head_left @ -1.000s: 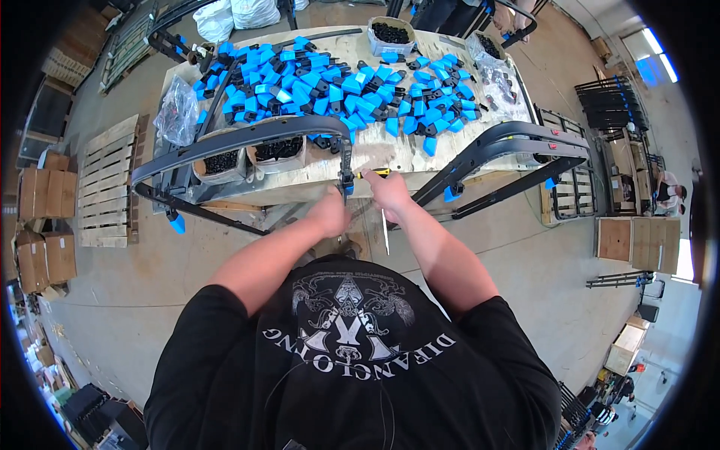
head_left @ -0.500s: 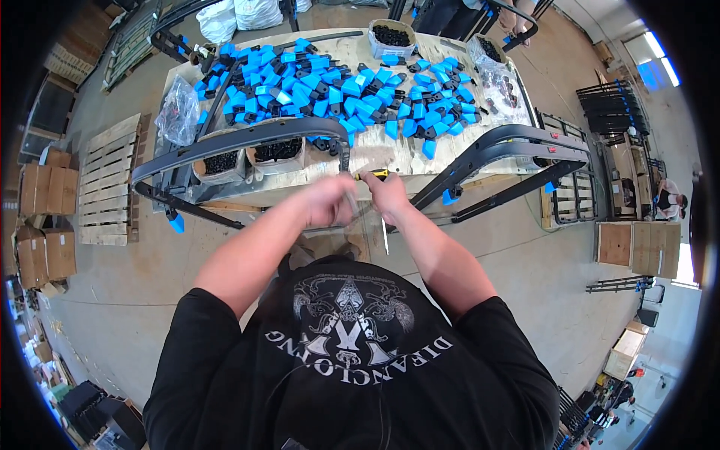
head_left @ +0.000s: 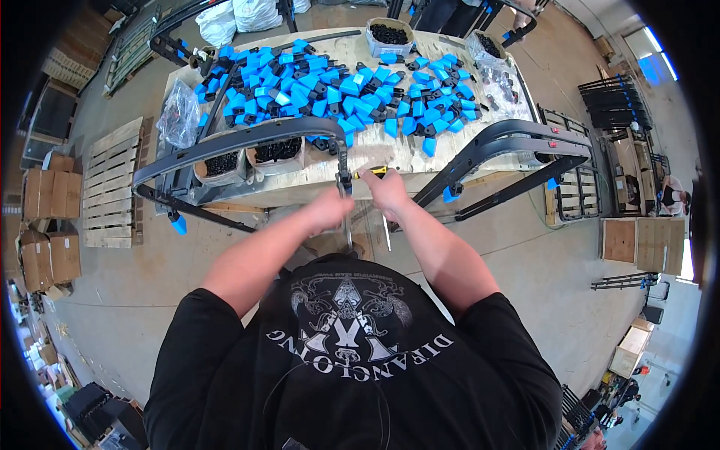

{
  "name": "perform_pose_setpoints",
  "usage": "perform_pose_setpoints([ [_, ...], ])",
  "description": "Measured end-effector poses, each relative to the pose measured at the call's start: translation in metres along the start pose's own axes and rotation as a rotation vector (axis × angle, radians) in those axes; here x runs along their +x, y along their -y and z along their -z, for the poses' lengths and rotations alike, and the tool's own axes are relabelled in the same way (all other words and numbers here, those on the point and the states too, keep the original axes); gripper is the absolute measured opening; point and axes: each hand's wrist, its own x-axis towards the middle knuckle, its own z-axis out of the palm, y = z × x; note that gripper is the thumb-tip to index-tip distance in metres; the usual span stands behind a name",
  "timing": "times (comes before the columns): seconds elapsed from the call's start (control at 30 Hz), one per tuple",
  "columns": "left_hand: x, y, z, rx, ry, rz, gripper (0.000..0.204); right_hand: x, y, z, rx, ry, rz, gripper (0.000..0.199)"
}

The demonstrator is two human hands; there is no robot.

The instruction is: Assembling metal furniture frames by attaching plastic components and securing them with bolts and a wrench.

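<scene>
My left hand (head_left: 330, 209) is closed at the near end of a curved black metal frame (head_left: 247, 135). A thin grey bar (head_left: 347, 232) runs down beside its fingers; the exact grip is partly hidden. To its right, my right hand (head_left: 388, 193) is wrapped round a tool with a yellow and black handle (head_left: 370, 172), its exact kind unclear. Below that hand hangs a thin pale rod (head_left: 387, 234), perhaps part of the same tool. Blue and black plastic end pieces (head_left: 300, 86) lie heaped on the wooden table (head_left: 367, 159) beyond.
A second curved black frame (head_left: 487, 154) leans at the table's right. Tubs of small black parts (head_left: 277, 150) stand at the near edge, another tub (head_left: 390, 36) at the back. Left are a pallet (head_left: 112, 184) and cardboard boxes (head_left: 51, 193). A person stands beyond the table.
My left hand, blurred earlier, has moved slightly down and left, uncovering the end of the black frame. The right hand stays almost in place with the tool.
</scene>
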Motion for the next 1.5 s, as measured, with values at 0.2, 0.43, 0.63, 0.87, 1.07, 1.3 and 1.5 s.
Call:
perform_pose_setpoints([
  [0.2, 0.006, -0.004, -0.014, 0.284, -0.093, 0.208, 0.036, -0.002, -0.003, -0.002, -0.017, -0.023, 0.005, 0.037],
  [0.43, -0.002, -0.011, -0.013, 0.085, -0.117, -0.008, 0.023, 0.009, -0.020, -0.007, -0.101, -0.126, 0.148, 0.040],
  [0.63, 0.017, -0.013, 0.015, -0.348, 0.245, 0.354, 0.023, 0.015, -0.027, -0.009, -0.012, -0.113, 0.171, 0.041],
  [0.87, -0.003, -0.020, 0.003, 0.027, -0.008, 0.148, 0.034, 0.006, -0.027, -0.011, -0.053, -0.115, 0.215, 0.041],
  [1.07, 0.010, -0.033, 0.020, 0.028, 0.203, 0.238, 0.027, 0.011, -0.039, -0.006, -0.070, -0.131, 0.279, 0.054],
  [1.3, 0.003, -0.023, 0.016, 0.013, 0.056, 0.291, 0.024, -0.007, -0.028, -0.003, 0.034, 0.034, 0.048, 0.044],
  [1.5, -0.003, -0.021, -0.003, 0.127, -0.067, 0.223, 0.039, 0.010, -0.099, 0.012, 0.161, 0.104, 0.134, 0.042],
])
